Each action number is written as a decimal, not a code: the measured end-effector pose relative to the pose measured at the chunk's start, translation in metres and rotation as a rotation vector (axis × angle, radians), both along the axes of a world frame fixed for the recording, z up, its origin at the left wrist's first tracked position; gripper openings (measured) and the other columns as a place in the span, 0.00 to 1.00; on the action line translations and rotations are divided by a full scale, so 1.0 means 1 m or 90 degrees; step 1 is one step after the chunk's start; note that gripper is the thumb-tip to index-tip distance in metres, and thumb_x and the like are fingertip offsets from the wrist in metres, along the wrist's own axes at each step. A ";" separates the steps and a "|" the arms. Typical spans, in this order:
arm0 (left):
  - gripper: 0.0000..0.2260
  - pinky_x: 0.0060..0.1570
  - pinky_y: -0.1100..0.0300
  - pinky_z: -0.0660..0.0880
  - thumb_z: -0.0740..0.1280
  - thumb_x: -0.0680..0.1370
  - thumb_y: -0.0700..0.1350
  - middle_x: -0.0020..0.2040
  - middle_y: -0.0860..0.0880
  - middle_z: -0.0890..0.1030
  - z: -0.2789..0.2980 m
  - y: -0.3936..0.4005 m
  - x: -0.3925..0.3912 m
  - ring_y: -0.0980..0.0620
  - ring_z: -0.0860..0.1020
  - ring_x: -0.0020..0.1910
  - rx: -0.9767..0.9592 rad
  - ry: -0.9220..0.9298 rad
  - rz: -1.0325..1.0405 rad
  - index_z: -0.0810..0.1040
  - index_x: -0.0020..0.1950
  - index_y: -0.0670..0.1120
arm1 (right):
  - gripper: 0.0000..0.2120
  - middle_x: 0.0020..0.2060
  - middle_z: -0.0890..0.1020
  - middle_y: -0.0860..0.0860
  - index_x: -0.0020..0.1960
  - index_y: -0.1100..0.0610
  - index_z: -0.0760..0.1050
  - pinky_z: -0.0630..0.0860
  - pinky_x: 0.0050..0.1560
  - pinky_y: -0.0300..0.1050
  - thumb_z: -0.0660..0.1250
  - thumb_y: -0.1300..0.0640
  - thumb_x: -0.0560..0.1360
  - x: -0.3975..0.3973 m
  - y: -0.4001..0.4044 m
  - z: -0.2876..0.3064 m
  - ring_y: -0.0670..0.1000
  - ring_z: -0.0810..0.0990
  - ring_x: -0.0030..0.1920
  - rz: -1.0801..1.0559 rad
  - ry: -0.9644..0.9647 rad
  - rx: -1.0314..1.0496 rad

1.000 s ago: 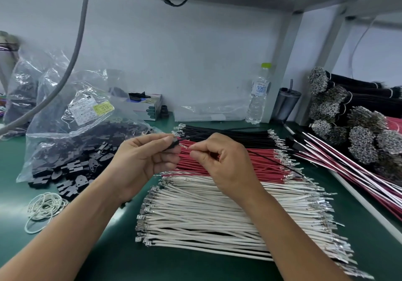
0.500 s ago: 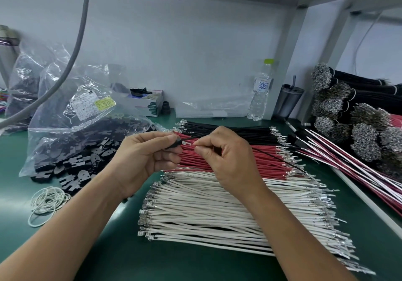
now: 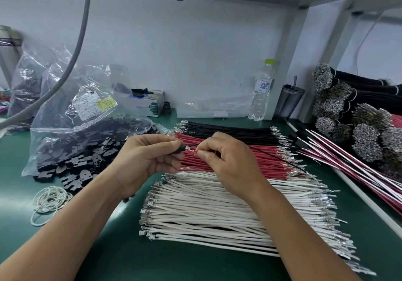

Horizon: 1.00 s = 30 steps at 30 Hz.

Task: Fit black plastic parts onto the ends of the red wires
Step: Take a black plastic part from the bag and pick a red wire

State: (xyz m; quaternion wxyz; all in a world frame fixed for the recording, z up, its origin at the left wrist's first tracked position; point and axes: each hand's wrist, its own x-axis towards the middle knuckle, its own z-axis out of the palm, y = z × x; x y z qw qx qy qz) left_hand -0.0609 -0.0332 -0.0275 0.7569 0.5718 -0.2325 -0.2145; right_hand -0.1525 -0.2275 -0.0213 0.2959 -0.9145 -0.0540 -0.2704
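Pinching a Wire End and a Black Part Over the Red Row

Holding a small black plastic part (image 3: 180, 148) between curled thumb and forefinger, the left hand (image 3: 148, 161) sits above the green bench mat (image 3: 108, 248), just left of the right hand (image 3: 228, 161). The right hand's fingers are curled too, pinching a thin black wire (image 3: 272, 155) close to its silver metal terminal (image 3: 191, 149); that terminal sits at the mouth of the black part, though whether it is seated inside cannot be told. The wire trails away to the right across the piles.

Directly beneath both hands lies the flat row of red insulated wires (image 3: 250, 161), each tipped with metal terminals, running left to right. Behind it lies a row of black insulated wires (image 3: 228, 131), and in front a wider, thicker spread of white insulated wires (image 3: 217, 211).

To the left, a clear plastic bag (image 3: 71, 115) with a printed label spills loose black plastic parts (image 3: 76, 163) onto the mat. Near them lies a heap of pale rubber bands (image 3: 49, 202). At the back wall stand a clear plastic water bottle with a green cap (image 3: 262, 93) and a dark tumbler with a straw (image 3: 290, 100). Bundles of black wires with bristling metal ends (image 3: 348, 111) are stacked at the far right, beside long red-and-white wires (image 3: 359, 167).
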 end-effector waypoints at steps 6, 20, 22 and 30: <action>0.16 0.32 0.58 0.82 0.77 0.69 0.44 0.40 0.37 0.84 -0.001 0.000 0.001 0.46 0.82 0.31 -0.001 0.025 -0.017 0.86 0.51 0.35 | 0.05 0.37 0.75 0.39 0.44 0.46 0.82 0.69 0.37 0.39 0.70 0.52 0.78 -0.001 0.002 0.000 0.40 0.74 0.38 -0.057 -0.061 -0.072; 0.17 0.31 0.59 0.81 0.77 0.69 0.47 0.40 0.37 0.84 -0.003 -0.005 -0.002 0.47 0.81 0.31 0.030 0.040 0.018 0.87 0.49 0.35 | 0.05 0.42 0.75 0.46 0.47 0.53 0.80 0.76 0.33 0.50 0.66 0.56 0.80 -0.003 0.007 -0.002 0.49 0.75 0.40 -0.075 -0.119 -0.309; 0.15 0.30 0.59 0.81 0.76 0.70 0.47 0.40 0.38 0.84 -0.004 -0.007 -0.003 0.48 0.81 0.30 0.026 0.053 0.018 0.87 0.49 0.36 | 0.05 0.41 0.75 0.47 0.47 0.54 0.80 0.76 0.32 0.50 0.66 0.57 0.80 -0.002 0.008 -0.002 0.49 0.75 0.40 -0.084 -0.128 -0.316; 0.12 0.32 0.58 0.82 0.75 0.71 0.46 0.40 0.36 0.85 -0.001 -0.008 -0.008 0.46 0.83 0.32 0.031 -0.025 0.077 0.87 0.47 0.38 | 0.08 0.42 0.76 0.46 0.49 0.54 0.81 0.75 0.37 0.47 0.64 0.54 0.82 0.003 0.011 -0.006 0.47 0.76 0.41 -0.088 -0.112 -0.228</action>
